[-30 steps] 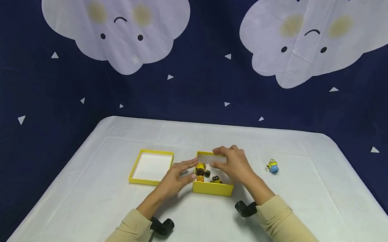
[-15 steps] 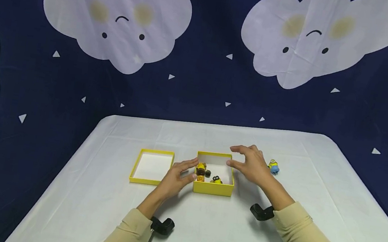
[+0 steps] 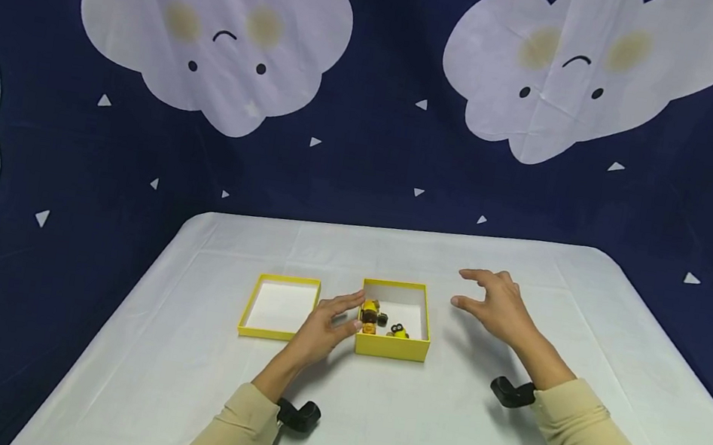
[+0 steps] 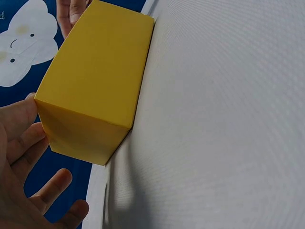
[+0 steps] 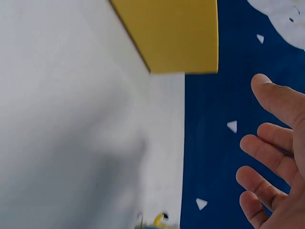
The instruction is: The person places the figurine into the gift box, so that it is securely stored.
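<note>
A yellow box (image 3: pixel 390 347) with a pale inside stands on the white table. At its left inner side lies a yellow and brown toy figure (image 3: pixel 370 314), and a smaller yellow and black toy figure (image 3: pixel 399 330) lies near the front wall. My left hand (image 3: pixel 321 330) touches the box's left side with its fingertips, fingers fairly straight. To the right of the box, my right hand (image 3: pixel 500 307) hovers with fingers spread and nothing between them. A yellow and blue minion figure (image 5: pixel 157 223) peeks in at the bottom of the right wrist view; the right hand hides it in the head view.
A shallow yellow-rimmed box lid (image 3: pixel 265 334), white inside, lies left of the box and partly behind the left hand. Beyond the table (image 3: pixel 410 428) hangs a dark blue curtain (image 3: pixel 361 193) with clouds and triangles.
My right hand has come out from over the box and travelled right, covering the minion figure in the head view. My left hand stays at the box's left side.
</note>
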Available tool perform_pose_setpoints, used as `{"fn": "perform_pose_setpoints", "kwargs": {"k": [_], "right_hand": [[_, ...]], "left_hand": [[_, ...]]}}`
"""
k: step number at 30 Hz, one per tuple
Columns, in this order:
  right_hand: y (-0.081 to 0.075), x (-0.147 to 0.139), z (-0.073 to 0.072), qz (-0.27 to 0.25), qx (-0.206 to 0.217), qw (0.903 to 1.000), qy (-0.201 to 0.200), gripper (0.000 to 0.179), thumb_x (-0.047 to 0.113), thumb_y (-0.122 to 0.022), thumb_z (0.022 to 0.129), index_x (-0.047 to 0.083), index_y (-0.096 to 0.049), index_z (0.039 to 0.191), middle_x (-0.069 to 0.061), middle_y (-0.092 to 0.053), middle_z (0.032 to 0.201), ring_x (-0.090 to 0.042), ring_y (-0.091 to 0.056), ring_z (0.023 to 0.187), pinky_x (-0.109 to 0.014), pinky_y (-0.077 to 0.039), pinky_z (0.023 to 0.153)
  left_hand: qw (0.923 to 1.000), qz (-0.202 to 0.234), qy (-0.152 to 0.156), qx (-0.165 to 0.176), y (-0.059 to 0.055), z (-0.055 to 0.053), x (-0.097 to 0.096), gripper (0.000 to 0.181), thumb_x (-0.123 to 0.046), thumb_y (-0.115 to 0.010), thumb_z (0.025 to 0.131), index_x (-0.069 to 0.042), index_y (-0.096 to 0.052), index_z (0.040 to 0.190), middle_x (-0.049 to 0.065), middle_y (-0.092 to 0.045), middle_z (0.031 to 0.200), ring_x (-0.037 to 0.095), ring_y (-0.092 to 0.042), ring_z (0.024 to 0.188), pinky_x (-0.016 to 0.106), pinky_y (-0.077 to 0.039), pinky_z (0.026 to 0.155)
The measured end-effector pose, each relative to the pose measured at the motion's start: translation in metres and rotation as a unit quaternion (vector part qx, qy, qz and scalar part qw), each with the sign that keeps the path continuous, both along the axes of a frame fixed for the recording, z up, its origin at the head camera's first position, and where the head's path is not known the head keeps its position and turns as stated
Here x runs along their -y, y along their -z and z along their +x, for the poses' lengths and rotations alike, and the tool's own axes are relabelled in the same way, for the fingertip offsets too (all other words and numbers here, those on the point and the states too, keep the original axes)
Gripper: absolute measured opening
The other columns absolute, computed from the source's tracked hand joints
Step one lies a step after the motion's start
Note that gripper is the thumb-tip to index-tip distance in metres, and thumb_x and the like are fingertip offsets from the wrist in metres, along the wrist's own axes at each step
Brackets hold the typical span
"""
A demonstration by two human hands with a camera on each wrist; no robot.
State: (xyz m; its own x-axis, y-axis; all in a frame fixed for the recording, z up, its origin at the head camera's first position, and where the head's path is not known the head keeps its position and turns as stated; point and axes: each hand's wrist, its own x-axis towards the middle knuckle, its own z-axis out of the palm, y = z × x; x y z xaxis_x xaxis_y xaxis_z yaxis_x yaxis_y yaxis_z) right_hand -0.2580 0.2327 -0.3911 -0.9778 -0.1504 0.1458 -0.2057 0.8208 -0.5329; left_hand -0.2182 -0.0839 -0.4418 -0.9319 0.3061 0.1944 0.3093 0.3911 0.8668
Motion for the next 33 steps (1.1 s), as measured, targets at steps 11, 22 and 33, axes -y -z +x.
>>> {"fn": "perform_pose_setpoints", "kwargs": {"k": [11, 22, 33], "right_hand": [[0.004, -0.03, -0.003, 0.008, 0.006, 0.9999, 0.009, 0.062, 0.038, -0.071, 0.082, 0.012, -0.051, 0.135, -0.017, -0.058, 0.121, -0.033, -0.043, 0.108, -0.046, -0.038, 0.082], [0.018, -0.062, -0.011, 0.029, 0.003, 0.9996, 0.003, 0.06, 0.03, -0.071, 0.083, 0.006, -0.051, 0.134, -0.02, -0.058, 0.123, -0.031, -0.042, 0.099, -0.041, -0.035, 0.078], [0.032, -0.083, -0.019, 0.052, 0.021, 0.9984, -0.003, 0.061, 0.028, -0.071, 0.081, 0.003, -0.05, 0.133, -0.026, -0.051, 0.134, -0.039, -0.041, 0.108, -0.052, -0.033, 0.089]], "left_hand": [[1.0, -0.003, -0.003, 0.003, 0.0, 0.0, -0.001, 0.047, -0.019, -0.061, 0.091, -0.012, -0.051, 0.136, -0.006, -0.043, 0.148, 0.027, -0.038, 0.132, 0.053, -0.032, 0.109], [0.9999, -0.014, 0.0, 0.001, 0.001, -0.001, 0.0, 0.047, -0.02, -0.061, 0.092, -0.015, -0.05, 0.137, -0.007, -0.042, 0.148, 0.026, -0.039, 0.131, 0.051, -0.034, 0.11], [1.0, -0.007, 0.003, 0.002, -0.001, 0.0, 0.0, 0.048, -0.023, -0.061, 0.091, -0.012, -0.05, 0.137, -0.006, -0.043, 0.148, 0.026, -0.039, 0.131, 0.051, -0.034, 0.11]]}}
